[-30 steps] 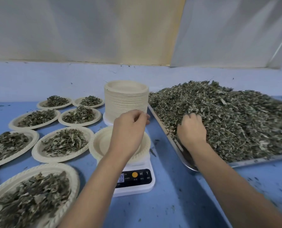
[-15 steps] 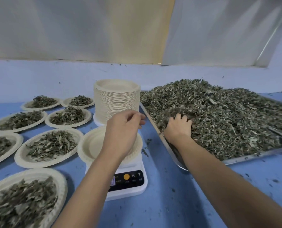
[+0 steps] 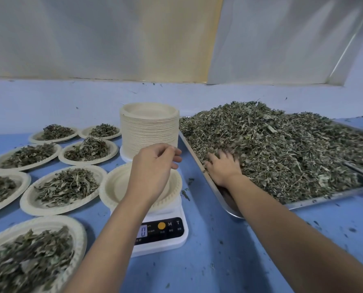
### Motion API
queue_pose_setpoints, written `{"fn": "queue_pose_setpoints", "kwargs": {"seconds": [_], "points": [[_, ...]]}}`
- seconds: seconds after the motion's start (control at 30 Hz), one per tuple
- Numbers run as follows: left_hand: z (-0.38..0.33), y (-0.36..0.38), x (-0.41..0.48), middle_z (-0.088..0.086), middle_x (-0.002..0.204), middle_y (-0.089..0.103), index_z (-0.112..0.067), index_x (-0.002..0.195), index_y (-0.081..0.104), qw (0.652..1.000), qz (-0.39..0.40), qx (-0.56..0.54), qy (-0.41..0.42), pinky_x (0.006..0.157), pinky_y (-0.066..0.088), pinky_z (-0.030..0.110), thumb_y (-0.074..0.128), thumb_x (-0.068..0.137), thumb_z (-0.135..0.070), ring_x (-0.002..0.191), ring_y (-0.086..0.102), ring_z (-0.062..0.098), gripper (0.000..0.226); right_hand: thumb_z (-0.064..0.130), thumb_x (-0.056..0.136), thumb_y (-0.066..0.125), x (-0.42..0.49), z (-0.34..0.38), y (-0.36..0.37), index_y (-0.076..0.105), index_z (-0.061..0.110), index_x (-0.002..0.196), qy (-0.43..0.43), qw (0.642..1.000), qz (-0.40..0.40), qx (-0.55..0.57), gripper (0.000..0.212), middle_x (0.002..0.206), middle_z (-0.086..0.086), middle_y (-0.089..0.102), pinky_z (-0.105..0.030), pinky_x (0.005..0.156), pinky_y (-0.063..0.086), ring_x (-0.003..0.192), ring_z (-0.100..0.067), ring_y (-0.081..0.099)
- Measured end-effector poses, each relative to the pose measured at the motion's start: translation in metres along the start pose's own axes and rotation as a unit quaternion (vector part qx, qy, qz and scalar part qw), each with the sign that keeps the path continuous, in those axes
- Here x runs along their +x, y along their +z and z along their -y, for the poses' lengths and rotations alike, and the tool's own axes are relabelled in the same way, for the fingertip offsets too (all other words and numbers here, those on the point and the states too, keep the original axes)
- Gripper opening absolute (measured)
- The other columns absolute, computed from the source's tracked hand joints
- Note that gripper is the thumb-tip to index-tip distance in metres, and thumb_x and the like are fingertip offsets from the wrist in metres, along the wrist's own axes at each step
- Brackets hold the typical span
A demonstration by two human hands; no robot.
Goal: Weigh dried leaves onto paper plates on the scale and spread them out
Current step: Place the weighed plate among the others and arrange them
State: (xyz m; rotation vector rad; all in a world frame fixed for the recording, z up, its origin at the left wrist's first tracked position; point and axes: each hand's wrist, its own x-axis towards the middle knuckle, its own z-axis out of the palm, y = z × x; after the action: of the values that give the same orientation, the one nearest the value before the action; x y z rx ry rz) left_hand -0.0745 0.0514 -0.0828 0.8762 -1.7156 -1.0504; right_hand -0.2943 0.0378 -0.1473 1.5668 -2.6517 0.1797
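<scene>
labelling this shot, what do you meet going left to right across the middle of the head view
leaf-filled plate, empty plate on the scale, right hand, heap of dried leaves in the tray

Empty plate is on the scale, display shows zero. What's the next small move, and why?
Probably close the right hand on a handful of dried leaves and bring it over the empty plate. That hand's fingers lie in the pile on the tray, the plate on the scale holds nothing, and the left hand hovers above it.
</scene>
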Motion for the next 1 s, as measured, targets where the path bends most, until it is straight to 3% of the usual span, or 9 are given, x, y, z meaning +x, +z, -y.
{"fn": "queue_pose_setpoints", "kwargs": {"seconds": [0.03, 0.1, 0.2, 0.3, 0.4, 0.47, 0.57, 0.83, 1.0], "points": [[0.0, 0.0, 0.0, -0.005, 0.079, 0.072, -0.018, 0.081, 0.07, 1.0, 0.001, 0.0, -0.002, 0.069, 0.046, 0.024, 0.047, 0.093, -0.015, 0.072, 0.066, 0.01, 0.026, 0.037, 0.102, 0.024, 0.0, -0.001, 0.001, 0.029, 0.021, 0.146, -0.014, 0.999, 0.026, 0.023, 0.047, 0.15, -0.016, 0.029, -0.05, 0.111, 0.026, 0.137, -0.035, 0.029], [0.001, -0.001, 0.001, -0.005, 0.079, 0.072, -0.018, 0.081, 0.07, 1.0, 0.001, 0.0, -0.004, 0.069, 0.046, 0.024, 0.047, 0.093, -0.014, 0.071, 0.066, 0.011, 0.026, 0.035, 0.103, 0.027, -0.001, -0.001, 0.0, 0.04, 0.016, 0.135, -0.033, 0.997, -0.011, 0.067, 0.04, 0.132, -0.017, 0.041, -0.045, 0.095, 0.04, 0.12, -0.038, 0.045], [0.002, -0.002, 0.002, -0.006, 0.077, 0.072, -0.019, 0.08, 0.07, 1.0, -0.001, -0.002, -0.007, 0.068, 0.045, 0.024, 0.047, 0.092, -0.015, 0.068, 0.065, 0.009, 0.026, 0.037, 0.101, 0.032, -0.003, 0.003, 0.0, 0.041, 0.016, 0.128, -0.043, 0.991, -0.109, 0.066, 0.035, 0.127, -0.014, 0.034, -0.043, 0.083, 0.043, 0.115, -0.036, 0.044], [0.004, -0.003, 0.003, -0.006, 0.077, 0.072, -0.019, 0.08, 0.07, 1.0, 0.0, 0.001, -0.009, 0.068, 0.045, 0.025, 0.047, 0.092, -0.015, 0.067, 0.065, 0.009, 0.026, 0.036, 0.103, 0.027, 0.0, 0.002, 0.003, 0.022, 0.031, 0.148, -0.078, 0.995, -0.037, 0.052, 0.045, 0.155, -0.008, 0.009, -0.05, 0.102, 0.036, 0.136, -0.037, 0.024], [0.005, -0.003, 0.003, -0.005, 0.077, 0.071, -0.018, 0.08, 0.07, 1.0, -0.001, 0.0, -0.011, 0.067, 0.045, 0.024, 0.047, 0.092, -0.014, 0.066, 0.065, 0.01, 0.026, 0.032, 0.104, 0.02, 0.003, -0.003, 0.004, 0.013, 0.033, 0.152, -0.1, 0.992, 0.061, 0.053, 0.048, 0.161, 0.001, -0.007, -0.05, 0.114, 0.023, 0.144, -0.035, 0.012], [0.005, -0.003, 0.003, -0.005, 0.078, 0.071, -0.018, 0.08, 0.069, 1.0, 0.0, 0.002, -0.013, 0.066, 0.045, 0.023, 0.047, 0.092, -0.014, 0.065, 0.064, 0.009, 0.026, 0.032, 0.104, 0.022, 0.003, -0.003, 0.005, 0.022, 0.025, 0.15, -0.106, 0.992, 0.062, 0.027, 0.046, 0.159, -0.002, 0.01, -0.048, 0.112, 0.026, 0.141, -0.034, 0.022], [0.005, -0.002, 0.002, -0.006, 0.078, 0.071, -0.018, 0.081, 0.07, 1.0, 0.004, 0.006, -0.017, 0.064, 0.044, 0.021, 0.046, 0.092, -0.015, 0.063, 0.063, 0.006, 0.026, 0.031, 0.103, 0.029, -0.001, 0.001, 0.004, 0.036, 0.017, 0.137, -0.086, 0.996, 0.021, -0.013, 0.037, 0.14, -0.012, 0.034, -0.049, 0.101, 0.034, 0.129, -0.036, 0.032], [0.006, -0.007, 0.004, -0.005, 0.079, 0.072, -0.019, 0.08, 0.07, 1.0, -0.004, 0.003, -0.022, 0.067, 0.044, 0.024, 0.047, 0.091, -0.015, 0.068, 0.066, 0.011, 0.026, 0.028, 0.102, 0.035, -0.001, 0.003, 0.003, 0.047, 0.006, 0.118, -0.064, 0.997, -0.036, 0.03, 0.029, 0.114, -0.017, 0.048, -0.038, 0.079, 0.039, 0.105, -0.036, 0.051], [0.009, -0.011, 0.007, -0.006, 0.077, 0.072, -0.018, 0.08, 0.07, 1.0, -0.011, 0.0, -0.026, 0.071, 0.047, 0.028, 0.047, 0.091, -0.016, 0.067, 0.067, 0.011, 0.026, 0.027, 0.101, 0.038, 0.001, 0.002, -0.006, 0.047, 0.012, 0.096, -0.012, 0.979, -0.119, 0.164, 0.018, 0.095, -0.008, 0.048, -0.036, 0.069, 0.04, 0.083, -0.029, 0.053]]}}
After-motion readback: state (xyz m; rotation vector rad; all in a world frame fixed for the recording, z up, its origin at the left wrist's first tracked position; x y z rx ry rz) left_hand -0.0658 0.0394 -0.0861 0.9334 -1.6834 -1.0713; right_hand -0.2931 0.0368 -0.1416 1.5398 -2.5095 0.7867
